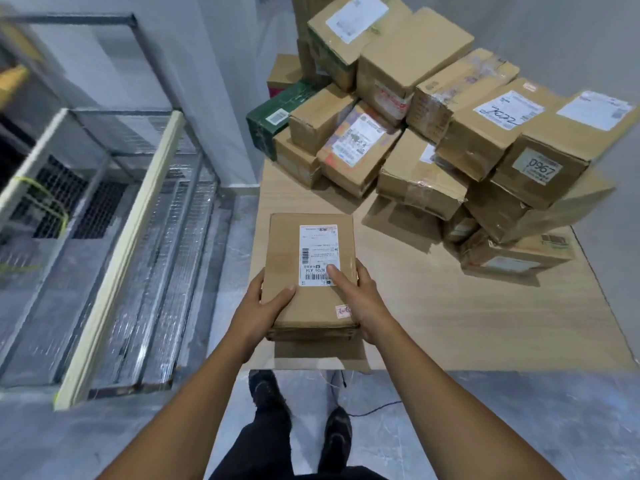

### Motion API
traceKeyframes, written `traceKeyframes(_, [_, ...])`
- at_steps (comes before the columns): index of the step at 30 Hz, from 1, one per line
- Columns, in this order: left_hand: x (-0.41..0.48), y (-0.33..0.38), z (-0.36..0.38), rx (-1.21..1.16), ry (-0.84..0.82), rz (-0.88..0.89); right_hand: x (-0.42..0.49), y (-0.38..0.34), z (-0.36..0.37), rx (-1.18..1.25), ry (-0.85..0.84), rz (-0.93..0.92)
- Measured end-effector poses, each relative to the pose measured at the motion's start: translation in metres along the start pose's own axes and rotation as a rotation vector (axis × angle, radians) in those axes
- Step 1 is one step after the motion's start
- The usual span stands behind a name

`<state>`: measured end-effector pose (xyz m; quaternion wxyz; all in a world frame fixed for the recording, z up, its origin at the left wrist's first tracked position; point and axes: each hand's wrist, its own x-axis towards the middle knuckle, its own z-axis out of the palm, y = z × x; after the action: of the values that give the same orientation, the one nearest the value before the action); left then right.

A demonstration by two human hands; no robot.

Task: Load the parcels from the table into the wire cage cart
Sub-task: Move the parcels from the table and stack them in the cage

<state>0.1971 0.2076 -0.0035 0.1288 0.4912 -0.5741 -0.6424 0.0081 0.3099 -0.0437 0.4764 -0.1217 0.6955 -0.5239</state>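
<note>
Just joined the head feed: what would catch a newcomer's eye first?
The left hand and right hand grip a flat labelled parcel at the table's near-left corner. A heap of cardboard parcels crowds the table's far right side. The wire cage cart stands left of the table.

Open floor strip (232, 244) between table (433, 323) and cart (117, 258)

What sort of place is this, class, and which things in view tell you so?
Probably a parcel depot or mailroom: a heap of labelled cardboard parcels on a table, with a wire cage cart beside it.
</note>
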Motion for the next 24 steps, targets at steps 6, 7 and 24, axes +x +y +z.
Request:
traceKeyframes(6, [-0.028,-0.015,-0.059,-0.108,0.169,0.038,-0.003,-0.015,0.067,-0.065,-0.147,-0.111])
traceKeyframes(7, [-0.031,-0.017,-0.071,-0.133,0.198,0.048,-0.003,-0.019,0.082,-0.072,-0.166,-0.128])
traceKeyframes(24, [-0.092,-0.098,-0.377,-0.443,0.727,0.122,-0.018,-0.047,0.452,-0.358,-0.683,-0.23])
